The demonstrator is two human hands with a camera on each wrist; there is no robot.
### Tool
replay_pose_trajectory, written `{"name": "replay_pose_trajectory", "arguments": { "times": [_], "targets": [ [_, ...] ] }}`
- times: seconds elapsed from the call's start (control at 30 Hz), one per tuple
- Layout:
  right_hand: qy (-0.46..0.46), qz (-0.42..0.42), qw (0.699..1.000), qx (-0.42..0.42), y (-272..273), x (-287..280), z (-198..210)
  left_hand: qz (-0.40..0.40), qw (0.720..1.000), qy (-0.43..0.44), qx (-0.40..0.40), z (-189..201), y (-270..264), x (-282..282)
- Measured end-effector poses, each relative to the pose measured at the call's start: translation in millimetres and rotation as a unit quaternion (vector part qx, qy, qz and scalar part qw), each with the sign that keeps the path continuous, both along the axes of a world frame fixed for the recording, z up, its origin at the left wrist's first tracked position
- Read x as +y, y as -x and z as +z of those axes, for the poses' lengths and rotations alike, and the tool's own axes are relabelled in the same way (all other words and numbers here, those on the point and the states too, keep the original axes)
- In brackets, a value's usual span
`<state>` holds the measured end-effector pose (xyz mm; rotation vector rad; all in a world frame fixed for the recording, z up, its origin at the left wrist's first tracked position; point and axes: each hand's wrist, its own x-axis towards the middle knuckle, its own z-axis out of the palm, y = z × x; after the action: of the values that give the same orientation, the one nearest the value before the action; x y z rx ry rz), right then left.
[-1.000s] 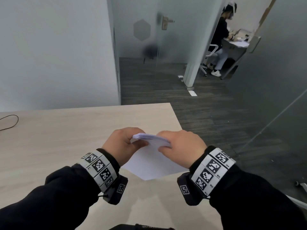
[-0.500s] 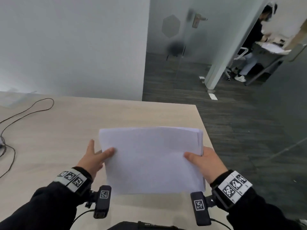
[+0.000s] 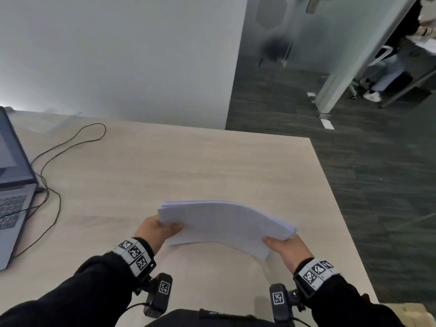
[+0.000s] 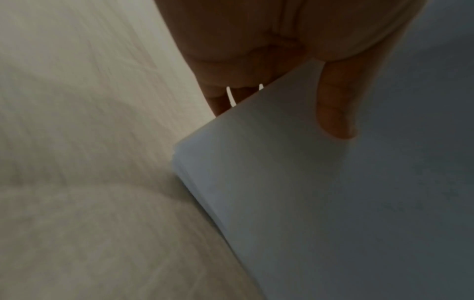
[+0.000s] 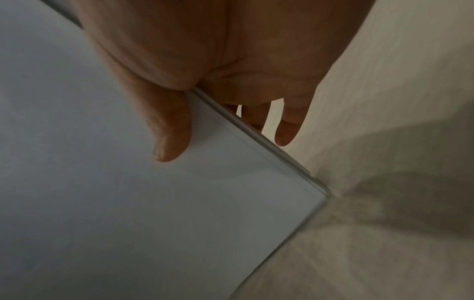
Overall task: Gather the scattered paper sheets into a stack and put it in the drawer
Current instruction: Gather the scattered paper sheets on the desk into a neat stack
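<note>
So the stack of plain white paper sheets is up off the pale wood-grain counter, held at both short ends and bowed upward in the middle; the left hand pinches the left end, thumb on top and fingers tucked underneath, which the left wrist view shows pretty clearly; the right hand does the same on the other end, thumb pressed flat on the top sheet near the corner, fingers under the stack and slightly spread; sheet edges look mostly squared up, just a little fanning at the far left corner; the stack sits over the near right part of the counter, casting a shadow below it; off to the left there's an open grey laptop at the counter's edge with a thin black cable looping across the surface beside it, well apart from the paper; both wrists wear bands with black-and-white square markers; no drawer in any view.
</note>
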<state>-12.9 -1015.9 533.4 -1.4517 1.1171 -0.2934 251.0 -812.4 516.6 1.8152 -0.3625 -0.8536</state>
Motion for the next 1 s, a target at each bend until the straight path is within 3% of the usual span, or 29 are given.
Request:
{"name": "replay_pose_trajectory", "arguments": {
  "times": [0.2, 0.33, 0.5, 0.7, 0.9, 1.0],
  "targets": [
    [-0.031, 0.002, 0.999, -0.017, 7.2, 0.0, -6.1, -0.026, 1.0, -0.012, 0.003, -7.6, -2.1, 2.9],
    [-0.074, -0.041, 0.995, -0.044, 0.9, 4.5, -14.6, -0.023, 1.0, -0.01, 0.007, -5.6, 9.0, -5.6],
    [-0.039, -0.052, 0.997, -0.041, 9.3, 0.6, -16.2, 0.013, 1.0, -0.002, -0.018, 2.6, 17.8, -3.1],
    [-0.011, -0.037, 0.998, -0.051, 14.1, 0.8, -8.5, -0.02, 0.999, -0.016, -0.043, 7.5, 21.6, -3.3],
    [0.003, 0.015, 0.991, -0.129, 16.0, -2.3, 12.5, 0.012, 0.996, 0.092, -0.005, 18.6, 18.5, 2.4],
    [0.015, -0.009, 0.991, -0.135, 12.4, 0.2, 15.8, 0.024, 0.991, 0.133, -0.018, 28.8, 25.0, 1.2]
  ]
}}
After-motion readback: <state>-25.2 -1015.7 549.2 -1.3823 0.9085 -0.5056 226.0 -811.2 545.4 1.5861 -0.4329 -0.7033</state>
